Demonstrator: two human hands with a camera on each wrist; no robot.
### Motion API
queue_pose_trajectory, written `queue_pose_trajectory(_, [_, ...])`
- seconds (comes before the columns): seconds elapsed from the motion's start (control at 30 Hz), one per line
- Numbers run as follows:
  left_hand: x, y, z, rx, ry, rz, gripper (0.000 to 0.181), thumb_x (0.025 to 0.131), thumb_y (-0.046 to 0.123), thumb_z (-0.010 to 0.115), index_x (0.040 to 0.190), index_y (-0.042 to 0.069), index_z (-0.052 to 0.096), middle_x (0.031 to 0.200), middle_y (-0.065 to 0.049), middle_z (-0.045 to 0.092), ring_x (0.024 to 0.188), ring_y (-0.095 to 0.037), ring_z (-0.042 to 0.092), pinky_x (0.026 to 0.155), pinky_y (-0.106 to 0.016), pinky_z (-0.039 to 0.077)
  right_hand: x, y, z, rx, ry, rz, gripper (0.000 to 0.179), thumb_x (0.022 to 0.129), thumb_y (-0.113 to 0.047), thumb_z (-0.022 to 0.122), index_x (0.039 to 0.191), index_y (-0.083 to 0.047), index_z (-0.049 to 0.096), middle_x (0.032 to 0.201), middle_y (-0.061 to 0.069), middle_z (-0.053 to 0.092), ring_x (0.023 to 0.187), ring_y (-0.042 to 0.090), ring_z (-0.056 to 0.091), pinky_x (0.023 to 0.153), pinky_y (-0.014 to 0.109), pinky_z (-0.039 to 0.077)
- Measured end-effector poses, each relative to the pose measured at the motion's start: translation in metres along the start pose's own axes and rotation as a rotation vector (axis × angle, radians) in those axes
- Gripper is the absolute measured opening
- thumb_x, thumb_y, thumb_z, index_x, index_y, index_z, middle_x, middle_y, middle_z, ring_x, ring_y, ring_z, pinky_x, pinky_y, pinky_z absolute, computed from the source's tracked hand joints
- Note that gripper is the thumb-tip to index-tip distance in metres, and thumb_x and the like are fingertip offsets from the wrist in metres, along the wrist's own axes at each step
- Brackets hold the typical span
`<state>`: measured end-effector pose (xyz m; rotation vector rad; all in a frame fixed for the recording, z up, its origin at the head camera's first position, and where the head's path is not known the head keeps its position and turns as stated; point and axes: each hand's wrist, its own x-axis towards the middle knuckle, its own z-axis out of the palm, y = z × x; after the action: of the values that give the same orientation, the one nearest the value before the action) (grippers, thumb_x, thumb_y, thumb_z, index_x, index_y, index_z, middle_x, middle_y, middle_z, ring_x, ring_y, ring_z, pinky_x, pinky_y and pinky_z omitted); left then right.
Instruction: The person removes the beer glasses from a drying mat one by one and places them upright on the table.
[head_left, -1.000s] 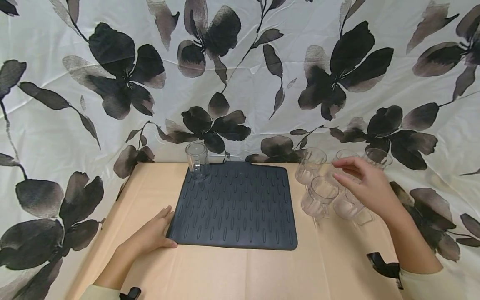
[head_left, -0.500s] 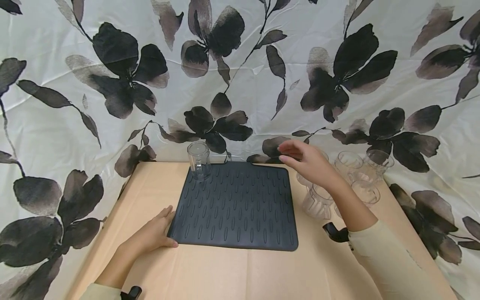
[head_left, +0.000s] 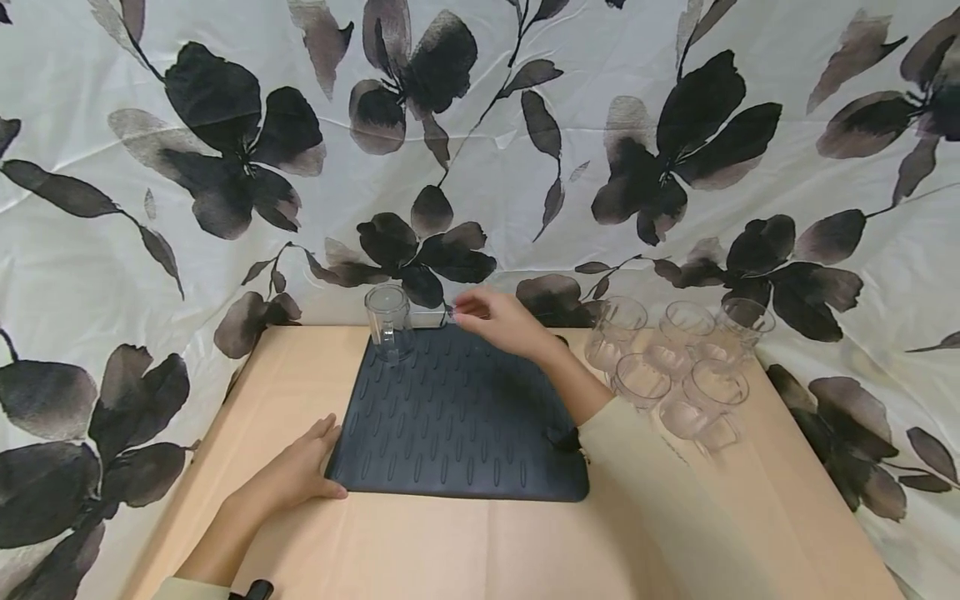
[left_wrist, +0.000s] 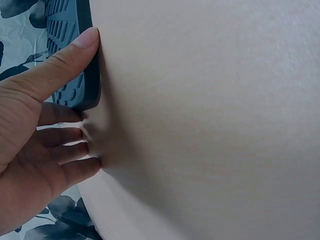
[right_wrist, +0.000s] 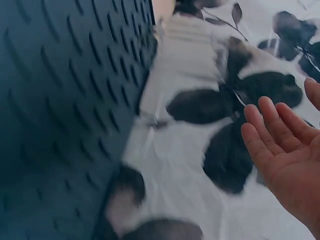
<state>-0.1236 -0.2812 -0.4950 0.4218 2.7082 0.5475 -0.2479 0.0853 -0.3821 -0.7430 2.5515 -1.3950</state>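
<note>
At the back left corner of a dark ridged mat (head_left: 450,417) stands a clear glass mug (head_left: 388,323), its handle towards me. My left hand (head_left: 288,471) rests at the mat's front left corner, thumb (left_wrist: 86,39) on its front edge and fingers by its left side. Nothing is held in my right hand (head_left: 506,321), which hovers over the mat's back edge, to the right of the mug. Its fingers (right_wrist: 272,120) are loosely bent in the right wrist view, where the mug is not seen. Several clear glass mugs (head_left: 641,382) stand grouped to the mat's right.
The mat and mugs are on a light wood-coloured table (head_left: 420,546). A white curtain (head_left: 525,250) with dark flowers hangs right behind the table's back edge. My right forearm (head_left: 585,392) crosses over the mat's right side.
My right hand has swept left from above the grouped mugs, across the mat's back, towards the lone mug. The left hand has stayed at the mat's corner.
</note>
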Motion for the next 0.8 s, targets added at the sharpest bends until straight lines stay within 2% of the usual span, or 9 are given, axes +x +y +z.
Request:
queue_pose_trajectory(0.1, [-0.001,-0.001,0.0,-0.003,0.005,-0.007,0.112,0.067,0.036,0.096,0.148,-0.017,0.04,0.163,-0.038,0.023,0.149,-0.06,0.022,0.114,-0.07,0.035,0.019,0.007,0.026,0.037,-0.023,0.009,0.043,0.105,-0.031,0.061,0.14,-0.007,0.061,0.131,0.009,0.068,0.123,0.024,0.066,0.103,0.04,0.056])
queue_pose_trajectory(0.23, [-0.001,-0.002,0.001,-0.018,-0.002,-0.012,0.112,0.068,0.036,0.095,0.15,-0.016,0.039,0.164,-0.037,0.021,0.15,-0.059,0.021,0.114,-0.07,0.034,0.041,0.017,0.058,0.063,-0.031,0.063,0.044,0.106,-0.035,0.059,0.14,-0.009,0.061,0.132,0.008,0.069,0.124,0.024,0.065,0.102,0.04,0.056])
queue_pose_trajectory(0.43, [0.0,-0.002,0.003,-0.022,-0.006,-0.015,0.112,0.068,0.036,0.095,0.15,-0.016,0.039,0.164,-0.037,0.021,0.149,-0.059,0.021,0.114,-0.071,0.034,0.059,0.021,0.099,0.093,-0.042,0.103,0.048,0.106,-0.036,0.058,0.143,-0.006,0.06,0.138,0.009,0.068,0.128,0.024,0.064,0.105,0.037,0.055])
queue_pose_trajectory(0.6, [-0.002,-0.003,0.002,-0.028,-0.014,-0.026,0.114,0.067,0.037,0.095,0.151,-0.016,0.038,0.165,-0.037,0.019,0.149,-0.06,0.02,0.113,-0.071,0.034,0.065,0.016,0.122,0.072,-0.045,0.14,0.052,0.106,-0.041,0.058,0.145,-0.006,0.058,0.138,0.008,0.068,0.128,0.022,0.065,0.103,0.034,0.056])
queue_pose_trajectory(0.8, [-0.001,-0.003,0.004,-0.024,-0.005,-0.019,0.115,0.066,0.039,0.096,0.15,-0.016,0.039,0.164,-0.037,0.019,0.149,-0.06,0.022,0.112,-0.071,0.036,0.068,0.014,0.134,0.058,-0.046,0.152,0.043,0.107,-0.037,0.057,0.135,-0.006,0.064,0.129,0.009,0.071,0.118,0.022,0.068,0.097,0.035,0.058])
